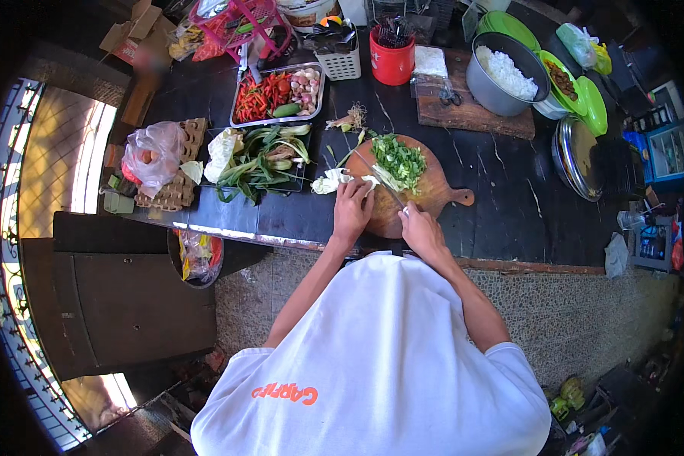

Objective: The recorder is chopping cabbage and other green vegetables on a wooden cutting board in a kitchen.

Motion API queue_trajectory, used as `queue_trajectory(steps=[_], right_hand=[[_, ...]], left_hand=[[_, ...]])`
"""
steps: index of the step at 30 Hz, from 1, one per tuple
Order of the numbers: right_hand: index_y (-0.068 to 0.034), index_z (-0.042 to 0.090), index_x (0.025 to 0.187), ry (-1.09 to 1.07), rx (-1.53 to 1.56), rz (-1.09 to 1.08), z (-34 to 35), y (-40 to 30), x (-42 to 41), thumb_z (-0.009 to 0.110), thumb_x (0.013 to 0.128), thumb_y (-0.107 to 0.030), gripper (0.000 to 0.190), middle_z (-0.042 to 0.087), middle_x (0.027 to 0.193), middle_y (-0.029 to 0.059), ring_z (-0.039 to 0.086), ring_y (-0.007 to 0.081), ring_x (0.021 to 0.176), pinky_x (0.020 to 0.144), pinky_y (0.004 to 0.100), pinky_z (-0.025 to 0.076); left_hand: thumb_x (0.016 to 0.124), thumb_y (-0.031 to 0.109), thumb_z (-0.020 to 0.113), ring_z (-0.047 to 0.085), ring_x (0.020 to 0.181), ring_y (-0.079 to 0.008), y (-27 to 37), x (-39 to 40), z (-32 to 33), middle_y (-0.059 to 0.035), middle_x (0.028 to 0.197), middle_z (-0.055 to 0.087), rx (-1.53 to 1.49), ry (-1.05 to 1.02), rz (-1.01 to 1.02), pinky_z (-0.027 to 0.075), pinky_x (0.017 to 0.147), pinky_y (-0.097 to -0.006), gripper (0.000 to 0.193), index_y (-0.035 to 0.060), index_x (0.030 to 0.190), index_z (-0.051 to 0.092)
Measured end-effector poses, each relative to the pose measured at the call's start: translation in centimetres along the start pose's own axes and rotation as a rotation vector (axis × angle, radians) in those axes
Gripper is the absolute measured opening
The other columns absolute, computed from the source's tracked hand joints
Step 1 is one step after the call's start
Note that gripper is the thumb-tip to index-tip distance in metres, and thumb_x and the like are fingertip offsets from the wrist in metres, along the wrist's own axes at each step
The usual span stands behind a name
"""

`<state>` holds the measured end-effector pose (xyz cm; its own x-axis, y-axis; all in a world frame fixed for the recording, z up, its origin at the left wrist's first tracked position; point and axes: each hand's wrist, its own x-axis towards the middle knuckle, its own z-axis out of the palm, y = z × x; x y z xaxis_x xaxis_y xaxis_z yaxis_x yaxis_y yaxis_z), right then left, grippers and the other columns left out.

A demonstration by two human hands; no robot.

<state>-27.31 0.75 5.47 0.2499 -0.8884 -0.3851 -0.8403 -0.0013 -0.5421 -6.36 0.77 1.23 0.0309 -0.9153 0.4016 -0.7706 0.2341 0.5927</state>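
Observation:
A round wooden cutting board (390, 219) with a short handle lies before me on the dark tabletop. My right hand (423, 229) is closed around the handle of a knife (389, 189), whose blade slants up and left across the board. At the board's left edge, my left hand (353, 210) presses its fingers on a pale cabbage leaf (329, 181) that partly overhangs the board. Cut pale strips (387, 178) lie beside the blade. A heap of chopped green leaves (398, 161) sits on the upper part of the board, right of the knife.
A dark tray (262, 157) of greens and cabbage stands to the left, below a metal tray (321, 105) of chillies, shallots and garlic. Vegetable trimmings (350, 118) lie above the board. A pot (493, 94) of rice rests on a wooden slab (473, 126) at upper right.

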Motion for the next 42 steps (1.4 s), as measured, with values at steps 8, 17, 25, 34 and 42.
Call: queue_trajectory(steps=[8, 17, 25, 34, 42], right_hand=[[-0.001, 0.06, 0.13, -0.044, -0.02, -0.003, 0.2, -0.2, 0.0, 0.052, 0.112, -0.033, 0.038, 0.075, 0.101, 0.0321, 0.072, 0.0551, 0.098, 0.088, 0.0654, 0.057], [0.003, 0.058, 0.13, -0.035, -0.025, -0.008, 1.4, 0.1, 0.4, 0.051, 0.112, -0.032, 0.04, 0.075, 0.103, 0.0344, 0.072, 0.0561, 0.1, 0.087, 0.0655, 0.057], [0.004, 0.056, 0.13, -0.089, -0.09, 0.047, 0.0, -0.9, -0.9, 0.046, 0.113, -0.028, 0.038, 0.075, 0.106, 0.0341, 0.073, 0.0548, 0.102, 0.09, 0.0645, 0.056], [0.0, 0.056, 0.122, -0.041, -0.181, 0.007, 1.8, -2.0, 2.6, 0.048, 0.11, -0.015, 0.021, 0.077, 0.108, 0.0296, 0.076, 0.0474, 0.106, 0.091, 0.0587, 0.06], [0.001, 0.058, 0.125, -0.02, -0.139, -0.045, 1.9, -2.1, 3.8, 0.049, 0.111, -0.019, 0.026, 0.077, 0.106, 0.0288, 0.076, 0.0471, 0.105, 0.091, 0.0594, 0.06]], left_hand=[[0.09, 0.008, 0.079, 0.064, 0.108, -0.0373, -0.4, -0.2, 0.2, -0.0138, 0.113, 0.07, 0.022, -0.006, -0.007, 0.053, 0.099, -0.0476, 0.025, 0.0017, 0.114, 0.08], [0.092, 0.008, 0.079, 0.068, 0.109, -0.037, -0.5, -0.3, 0.0, -0.0152, 0.114, 0.076, -0.007, 0.008, -0.014, 0.055, 0.1, -0.0461, 0.019, -0.0005, 0.109, 0.08], [0.092, 0.008, 0.079, 0.068, 0.109, -0.0369, -0.2, -0.1, -0.2, -0.0149, 0.113, 0.077, 0.006, -0.006, -0.013, 0.055, 0.1, -0.0456, 0.017, -0.0005, 0.107, 0.081], [0.093, 0.009, 0.079, 0.068, 0.11, -0.0362, -0.2, -0.1, -0.1, -0.0138, 0.114, 0.077, 0.012, -0.033, -0.031, 0.054, 0.1, -0.0455, 0.019, -0.0001, 0.109, 0.081], [0.091, 0.007, 0.078, 0.067, 0.105, -0.0352, -0.1, 0.0, -0.1, -0.0129, 0.112, 0.076, 0.025, 0.012, 0.006, 0.056, 0.094, -0.044, 0.018, -0.0015, 0.107, 0.08]])
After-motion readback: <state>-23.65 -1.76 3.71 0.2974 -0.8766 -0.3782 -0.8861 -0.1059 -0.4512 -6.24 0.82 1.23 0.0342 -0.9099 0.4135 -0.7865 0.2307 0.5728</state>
